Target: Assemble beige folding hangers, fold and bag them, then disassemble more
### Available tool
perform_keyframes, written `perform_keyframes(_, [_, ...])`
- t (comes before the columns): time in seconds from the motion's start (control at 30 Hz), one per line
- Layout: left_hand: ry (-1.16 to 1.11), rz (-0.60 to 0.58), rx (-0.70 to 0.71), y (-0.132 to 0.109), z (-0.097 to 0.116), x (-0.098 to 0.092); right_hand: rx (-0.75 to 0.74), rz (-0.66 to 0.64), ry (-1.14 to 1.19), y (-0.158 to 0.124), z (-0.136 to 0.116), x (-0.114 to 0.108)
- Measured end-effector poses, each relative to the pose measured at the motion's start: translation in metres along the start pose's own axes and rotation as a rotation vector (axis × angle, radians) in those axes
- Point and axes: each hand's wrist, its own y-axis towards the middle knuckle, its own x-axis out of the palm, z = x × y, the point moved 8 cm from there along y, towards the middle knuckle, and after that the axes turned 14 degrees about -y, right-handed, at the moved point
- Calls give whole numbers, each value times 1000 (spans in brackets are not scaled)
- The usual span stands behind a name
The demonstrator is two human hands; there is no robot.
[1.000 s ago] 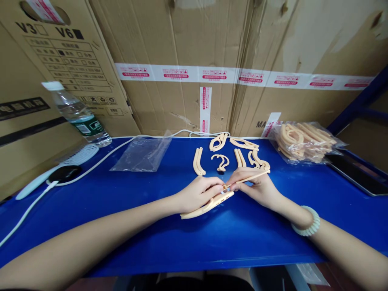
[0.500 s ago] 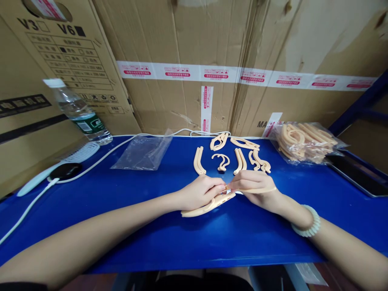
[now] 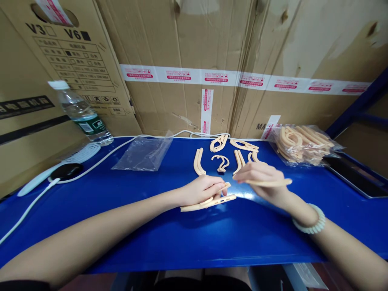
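My left hand (image 3: 202, 190) is closed on a beige slotted plastic piece (image 3: 222, 199) low over the blue table; a smaller beige part shows by its fingertips. To the right, my right hand (image 3: 263, 181) holds a curved beige arm piece (image 3: 271, 183) across its palm side, slightly blurred. Behind the hands lie a pair of curved strips (image 3: 199, 161), a hook piece (image 3: 222, 163), and a second pair of strips (image 3: 238, 162). S-shaped pieces (image 3: 254, 156) are partly hidden by my right hand. Two looped pieces, one left (image 3: 218, 143) and one right (image 3: 244, 145), lie farther back.
A clear bag of beige parts (image 3: 304, 143) sits at the back right beside a dark tablet (image 3: 357, 173). An empty clear bag (image 3: 144, 153), water bottle (image 3: 83, 115), comb-like brush (image 3: 80, 153), black device (image 3: 66, 171) and white cable (image 3: 106, 159) are leftward. Cardboard boxes (image 3: 182, 40) stand behind.
My right hand has moved right, away from my left hand, taking the curved piece along. It now covers part of the S-shaped pieces. My left hand has stayed nearly in place.
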Motion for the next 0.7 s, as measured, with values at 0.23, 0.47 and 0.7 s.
perform_keyframes(0.23, [-655, 75, -122, 6, -20, -3, 575, 104, -257, -15, 102, -58])
perform_keyframes(0.47, [-812, 177, -27, 5, -14, -12, 789, -360, -479, -46, 162, -39])
perform_keyframes(0.7, [-896, 264, -102, 5, -17, -14, 828, -434, -452, -43, 151, -18])
